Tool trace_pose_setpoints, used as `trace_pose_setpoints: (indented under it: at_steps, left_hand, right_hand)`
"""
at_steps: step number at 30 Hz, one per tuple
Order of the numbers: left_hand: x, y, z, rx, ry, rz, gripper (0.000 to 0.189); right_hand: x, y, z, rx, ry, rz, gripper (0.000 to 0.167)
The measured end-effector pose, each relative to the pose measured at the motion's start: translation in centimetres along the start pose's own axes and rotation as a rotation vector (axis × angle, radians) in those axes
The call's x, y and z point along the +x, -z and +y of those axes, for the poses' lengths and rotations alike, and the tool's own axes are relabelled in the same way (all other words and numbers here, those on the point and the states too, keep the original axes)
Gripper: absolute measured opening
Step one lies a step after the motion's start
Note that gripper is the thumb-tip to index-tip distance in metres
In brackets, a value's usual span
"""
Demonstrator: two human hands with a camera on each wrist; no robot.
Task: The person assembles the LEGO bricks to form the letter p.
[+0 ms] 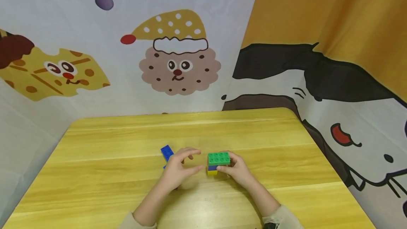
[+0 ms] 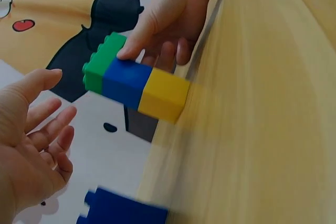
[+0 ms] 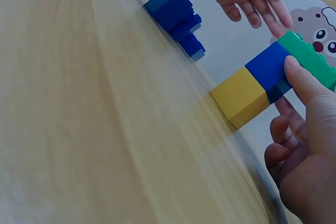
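Observation:
A stack of toy bricks stands on the table, with a green brick (image 1: 218, 158) on top, a blue brick (image 2: 126, 81) in the middle and a yellow brick (image 3: 239, 98) at the bottom. My right hand (image 1: 238, 170) grips the stack from the right, its thumb against the blue brick below the green one. To the left of the stack my left hand (image 1: 179, 167) holds nothing; its thumb and fingers are spread apart, pointing at the stack. Behind that hand lie loose blue bricks (image 3: 170, 11), partly hidden by it in the head view.
The wooden table (image 1: 111, 144) runs up to a wall covering (image 1: 121, 94) printed with cartoon figures. At the right, a curtain-like sheet (image 1: 365, 27) with a large cartoon face hangs along the table's edge.

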State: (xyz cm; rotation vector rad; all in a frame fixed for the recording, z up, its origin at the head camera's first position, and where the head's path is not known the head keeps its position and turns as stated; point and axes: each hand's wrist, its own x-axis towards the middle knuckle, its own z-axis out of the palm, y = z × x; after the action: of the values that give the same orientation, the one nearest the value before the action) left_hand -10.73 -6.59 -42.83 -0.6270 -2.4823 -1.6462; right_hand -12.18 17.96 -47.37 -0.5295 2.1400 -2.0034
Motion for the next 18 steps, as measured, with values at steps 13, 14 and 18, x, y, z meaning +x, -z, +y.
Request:
trace_pose_setpoints:
  at_steps: [13, 14, 18]
  left_hand:
    - [-1.8, 3.1, -1.8, -0.019, 0.0, -0.005, 0.042]
    - [-1.9, 3.3, -2.0, -0.014, 0.001, -0.001, 0.042]
    - [-2.5, 4.2, -2.6, 0.003, 0.01, 0.0, 0.043]
  right_hand:
    - [-0.3, -0.4, -1.6, 0.01, -0.02, 0.015, 0.037]
    - [-0.2, -0.4, -1.6, 0.01, -0.022, 0.016, 0.037]
    - [-0.2, -0.3, -1.6, 0.006, -0.03, 0.011, 0.038]
